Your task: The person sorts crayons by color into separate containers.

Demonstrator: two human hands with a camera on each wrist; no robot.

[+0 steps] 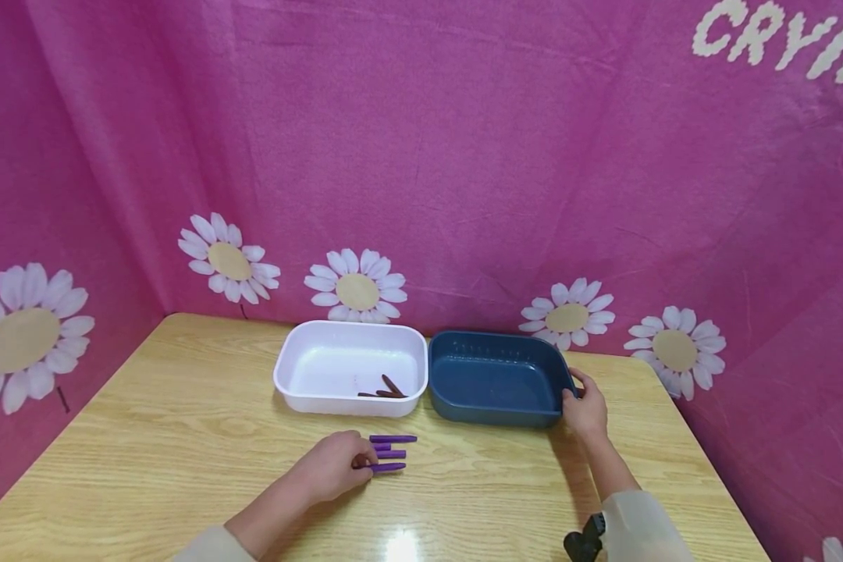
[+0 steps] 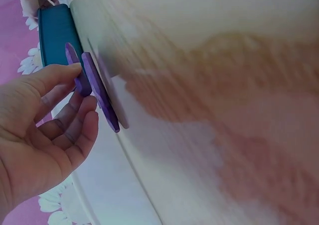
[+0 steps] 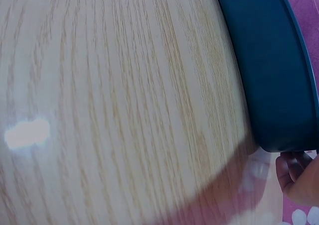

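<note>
My left hand (image 1: 333,466) is low over the table, in front of the white bin (image 1: 351,404). In the left wrist view its thumb and fingers pinch a purple crayon (image 2: 83,85), with another purple crayon (image 2: 101,93) close beside it. Several purple crayons (image 1: 393,439) lie in a loose row by the fingertips. At the far side, my right hand (image 1: 588,410) grips the right end of a dark blue bin (image 1: 492,415); its fingers partly hide behind the rim. Brown crayons (image 1: 391,385) lie in the white bin's front right corner.
The two bins stand side by side at the back of the wooden table (image 1: 147,437). Behind them hangs a pink cloth (image 1: 421,156) with daisies. A small black device (image 1: 585,538) sits by the right sleeve.
</note>
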